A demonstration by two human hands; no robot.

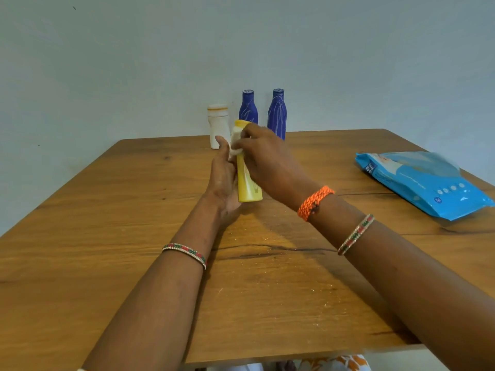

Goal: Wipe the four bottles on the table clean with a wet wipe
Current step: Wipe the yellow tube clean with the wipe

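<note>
A yellow bottle (247,187) is held above the middle of the wooden table (134,236), tilted with its cap end away from me. My left hand (222,178) grips its lower body from the left. My right hand (263,156) presses a white wet wipe (235,141) round the bottle's upper part near the cap. At the table's far edge stand a white bottle (218,124) and two dark blue bottles (248,107) (277,113), upright in a row by the wall.
A blue pack of wet wipes (420,180) lies flat on the right side of the table. The grey wall rises just behind the standing bottles. The table's near edge runs below my forearms.
</note>
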